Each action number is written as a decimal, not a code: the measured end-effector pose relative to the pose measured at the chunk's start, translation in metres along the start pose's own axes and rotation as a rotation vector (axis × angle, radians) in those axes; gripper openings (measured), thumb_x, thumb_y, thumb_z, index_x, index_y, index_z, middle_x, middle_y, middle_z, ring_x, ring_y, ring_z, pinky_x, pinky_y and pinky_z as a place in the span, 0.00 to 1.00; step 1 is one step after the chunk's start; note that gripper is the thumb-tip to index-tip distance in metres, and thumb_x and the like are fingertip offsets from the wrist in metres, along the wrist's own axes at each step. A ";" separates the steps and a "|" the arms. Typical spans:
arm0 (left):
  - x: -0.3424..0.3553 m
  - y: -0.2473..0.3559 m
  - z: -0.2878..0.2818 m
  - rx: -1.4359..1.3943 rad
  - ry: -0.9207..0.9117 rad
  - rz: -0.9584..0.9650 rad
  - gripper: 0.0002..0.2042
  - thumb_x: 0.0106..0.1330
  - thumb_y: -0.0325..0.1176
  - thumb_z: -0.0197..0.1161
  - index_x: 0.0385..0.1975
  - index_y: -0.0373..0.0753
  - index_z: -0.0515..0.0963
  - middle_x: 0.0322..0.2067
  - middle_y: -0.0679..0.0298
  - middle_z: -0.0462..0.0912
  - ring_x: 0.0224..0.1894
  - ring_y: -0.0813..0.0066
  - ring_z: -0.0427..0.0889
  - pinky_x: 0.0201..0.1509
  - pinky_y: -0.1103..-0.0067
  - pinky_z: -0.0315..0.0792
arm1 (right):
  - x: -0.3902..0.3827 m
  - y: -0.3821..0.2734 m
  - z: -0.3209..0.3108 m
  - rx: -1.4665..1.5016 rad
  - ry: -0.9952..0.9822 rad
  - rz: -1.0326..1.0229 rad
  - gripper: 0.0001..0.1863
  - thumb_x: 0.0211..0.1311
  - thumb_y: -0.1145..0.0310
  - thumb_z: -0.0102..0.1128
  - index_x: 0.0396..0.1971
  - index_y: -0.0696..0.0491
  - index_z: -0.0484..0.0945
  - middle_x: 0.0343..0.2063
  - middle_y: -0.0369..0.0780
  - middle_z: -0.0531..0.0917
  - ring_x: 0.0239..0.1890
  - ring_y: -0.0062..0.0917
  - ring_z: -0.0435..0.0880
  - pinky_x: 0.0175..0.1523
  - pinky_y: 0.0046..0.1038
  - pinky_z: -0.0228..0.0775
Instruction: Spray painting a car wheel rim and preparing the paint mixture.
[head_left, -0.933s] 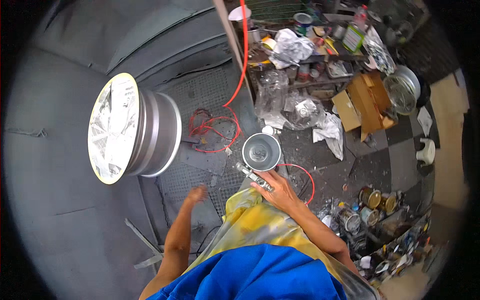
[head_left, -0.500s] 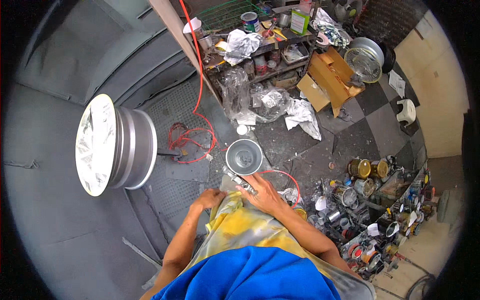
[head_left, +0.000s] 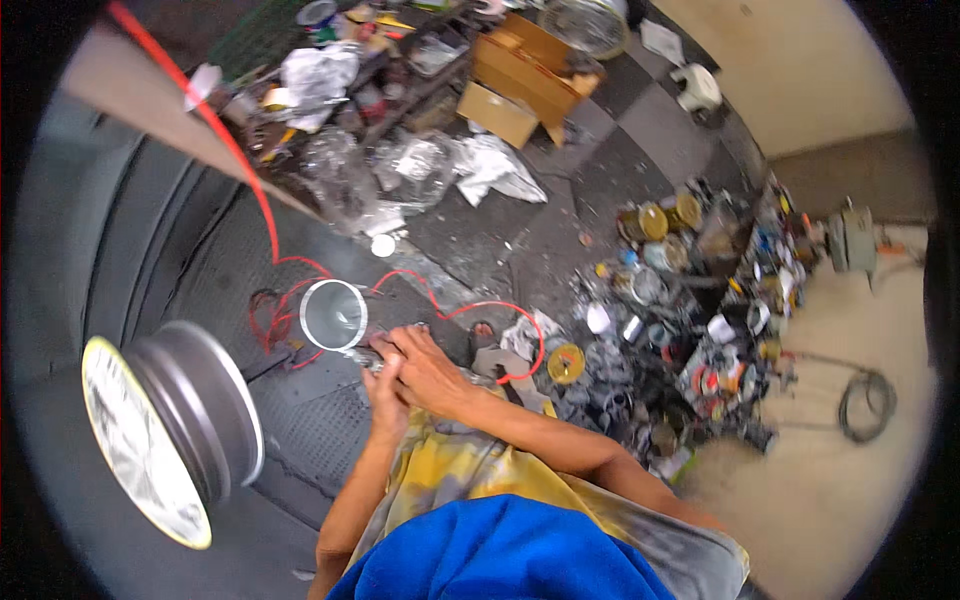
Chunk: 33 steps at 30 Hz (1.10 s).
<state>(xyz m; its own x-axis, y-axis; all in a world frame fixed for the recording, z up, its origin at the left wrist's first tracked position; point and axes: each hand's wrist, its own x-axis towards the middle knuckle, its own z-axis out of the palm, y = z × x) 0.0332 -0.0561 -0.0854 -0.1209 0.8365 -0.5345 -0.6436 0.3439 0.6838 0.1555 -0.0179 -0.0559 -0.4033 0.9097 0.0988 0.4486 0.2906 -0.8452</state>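
Observation:
My right hand (head_left: 432,372) is wrapped round a metal spray gun (head_left: 357,354), mostly hidden by the fingers. A round grey cup (head_left: 334,314), its light rim facing up, sits at the gun's far end. My left hand (head_left: 386,398) is closed against the gun's near side, its fingers meeting those of my right hand. To the left is a grey wheel rim (head_left: 190,410), its outer face (head_left: 145,450) covered with pale shiny sheeting and edged in yellow. A thin red hose (head_left: 505,303) loops over the floor to the right of the gun.
Several paint cans (head_left: 655,222) and jars crowd the right side. At the back are an open cardboard box (head_left: 535,75), crumpled clear plastic (head_left: 415,165) and a cluttered shelf. Another stretch of red hose (head_left: 235,150) hangs at the upper left. A white stool (head_left: 697,88) stands far right.
My view has turned to the right, so the wheel rim sits lower and further left. My left hand has come up from my shirt to the spray gun; both hands are further forward.

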 end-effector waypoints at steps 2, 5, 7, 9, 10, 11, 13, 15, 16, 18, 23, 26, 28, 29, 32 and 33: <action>0.031 0.009 -0.025 0.083 -0.014 -0.068 0.29 0.69 0.33 0.67 0.67 0.42 0.63 0.46 0.63 0.79 0.48 0.69 0.80 0.61 0.63 0.76 | -0.005 0.001 -0.002 -0.087 0.015 0.065 0.25 0.63 0.68 0.67 0.58 0.59 0.75 0.48 0.50 0.74 0.52 0.50 0.76 0.63 0.47 0.69; 0.069 0.030 -0.034 0.101 -0.131 -0.052 0.28 0.68 0.33 0.68 0.67 0.44 0.65 0.45 0.62 0.79 0.46 0.68 0.81 0.61 0.58 0.76 | -0.042 0.016 -0.005 -0.081 0.213 0.231 0.17 0.66 0.67 0.66 0.50 0.59 0.79 0.45 0.49 0.76 0.51 0.47 0.77 0.59 0.44 0.71; 0.099 0.040 -0.049 0.156 -0.185 -0.064 0.26 0.67 0.33 0.67 0.65 0.44 0.68 0.44 0.62 0.81 0.44 0.68 0.82 0.59 0.57 0.76 | -0.078 0.029 -0.009 -0.096 0.306 0.407 0.11 0.66 0.68 0.66 0.42 0.60 0.82 0.42 0.50 0.77 0.47 0.47 0.79 0.55 0.43 0.73; 0.129 0.053 -0.062 0.194 -0.255 -0.106 0.25 0.68 0.33 0.66 0.64 0.43 0.70 0.43 0.62 0.81 0.43 0.69 0.82 0.59 0.58 0.76 | -0.125 0.050 0.004 -0.151 0.411 0.565 0.11 0.65 0.68 0.66 0.42 0.60 0.82 0.41 0.50 0.77 0.47 0.48 0.80 0.54 0.44 0.74; 0.144 0.059 -0.065 0.219 -0.306 -0.127 0.23 0.69 0.34 0.65 0.62 0.41 0.71 0.42 0.62 0.82 0.43 0.69 0.82 0.58 0.59 0.76 | -0.148 0.060 0.011 -0.189 0.475 0.680 0.11 0.65 0.68 0.66 0.41 0.59 0.82 0.41 0.51 0.78 0.46 0.50 0.80 0.53 0.44 0.74; 0.148 0.060 -0.044 0.243 -0.363 -0.152 0.21 0.69 0.35 0.64 0.60 0.39 0.72 0.42 0.61 0.82 0.43 0.69 0.82 0.58 0.61 0.76 | -0.168 0.063 0.014 -0.206 0.514 0.710 0.11 0.65 0.68 0.66 0.41 0.59 0.82 0.41 0.51 0.78 0.46 0.50 0.80 0.53 0.44 0.74; 0.148 0.062 -0.017 0.310 -0.365 -0.062 0.19 0.70 0.37 0.63 0.57 0.35 0.73 0.42 0.60 0.81 0.41 0.70 0.80 0.55 0.67 0.74 | -0.204 0.065 0.029 -0.068 0.591 1.111 0.11 0.64 0.67 0.67 0.40 0.59 0.83 0.40 0.52 0.78 0.47 0.52 0.80 0.51 0.46 0.75; 0.153 0.058 0.000 0.337 -0.396 -0.047 0.20 0.70 0.37 0.64 0.57 0.34 0.73 0.42 0.59 0.81 0.40 0.71 0.79 0.54 0.68 0.73 | -0.239 0.073 0.054 -0.105 0.598 1.166 0.11 0.65 0.64 0.66 0.38 0.58 0.82 0.39 0.51 0.78 0.46 0.50 0.81 0.51 0.46 0.75; 0.151 0.056 0.008 0.358 -0.424 -0.056 0.21 0.69 0.37 0.64 0.58 0.35 0.72 0.43 0.59 0.80 0.39 0.72 0.78 0.53 0.69 0.72 | -0.256 0.082 0.069 -0.136 0.564 1.200 0.12 0.66 0.62 0.65 0.35 0.57 0.82 0.39 0.50 0.78 0.44 0.49 0.82 0.51 0.47 0.76; 0.140 0.054 0.019 0.397 -0.439 -0.056 0.22 0.68 0.36 0.64 0.59 0.35 0.72 0.44 0.60 0.80 0.39 0.72 0.77 0.51 0.70 0.72 | -0.283 0.102 0.098 -0.067 0.534 1.212 0.12 0.63 0.63 0.66 0.39 0.57 0.84 0.42 0.54 0.79 0.47 0.53 0.81 0.53 0.49 0.75; 0.076 0.022 0.063 0.428 -0.519 -0.181 0.22 0.64 0.34 0.68 0.56 0.36 0.73 0.44 0.63 0.79 0.39 0.74 0.77 0.47 0.73 0.71 | -0.314 0.126 0.110 0.051 0.428 1.207 0.14 0.64 0.62 0.62 0.37 0.58 0.86 0.42 0.56 0.83 0.46 0.55 0.83 0.55 0.49 0.76; 0.043 -0.003 0.070 0.415 -0.469 -0.168 0.22 0.63 0.35 0.69 0.54 0.37 0.72 0.45 0.63 0.78 0.39 0.74 0.77 0.45 0.74 0.71 | -0.336 0.151 0.103 0.019 0.285 1.158 0.14 0.61 0.60 0.63 0.35 0.55 0.88 0.37 0.52 0.86 0.43 0.49 0.86 0.52 0.46 0.78; 0.034 -0.006 0.055 0.366 -0.496 -0.184 0.24 0.62 0.31 0.68 0.58 0.38 0.70 0.48 0.63 0.76 0.40 0.73 0.77 0.46 0.74 0.72 | -0.335 0.161 0.091 0.049 0.229 1.142 0.14 0.61 0.60 0.63 0.35 0.55 0.88 0.38 0.52 0.86 0.44 0.49 0.86 0.52 0.46 0.78; 0.028 -0.006 0.051 0.351 -0.450 -0.173 0.26 0.61 0.29 0.68 0.60 0.38 0.69 0.48 0.63 0.76 0.41 0.72 0.78 0.48 0.73 0.73 | -0.338 0.166 0.086 0.069 0.183 1.156 0.15 0.61 0.60 0.62 0.36 0.56 0.88 0.39 0.53 0.87 0.44 0.50 0.87 0.53 0.47 0.78; 0.026 -0.013 0.044 0.427 -0.411 -0.123 0.31 0.61 0.26 0.68 0.65 0.39 0.65 0.49 0.63 0.77 0.45 0.71 0.80 0.51 0.71 0.76 | -0.355 0.192 0.072 -0.103 0.139 1.020 0.17 0.61 0.59 0.62 0.33 0.59 0.86 0.35 0.57 0.85 0.42 0.57 0.84 0.51 0.51 0.77; 0.016 -0.017 0.066 0.381 -0.377 -0.119 0.26 0.60 0.26 0.69 0.59 0.36 0.69 0.47 0.61 0.79 0.43 0.70 0.82 0.49 0.71 0.77 | -0.374 0.210 0.067 -0.154 0.078 1.044 0.18 0.61 0.57 0.63 0.33 0.59 0.86 0.34 0.56 0.85 0.40 0.56 0.83 0.49 0.50 0.76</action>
<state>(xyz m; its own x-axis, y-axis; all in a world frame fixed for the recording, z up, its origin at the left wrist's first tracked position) 0.0921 -0.0203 -0.0728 0.2603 0.8530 -0.4524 -0.3082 0.5175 0.7983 0.3465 -0.3173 -0.3054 0.2911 0.7448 -0.6005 0.6413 -0.6176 -0.4553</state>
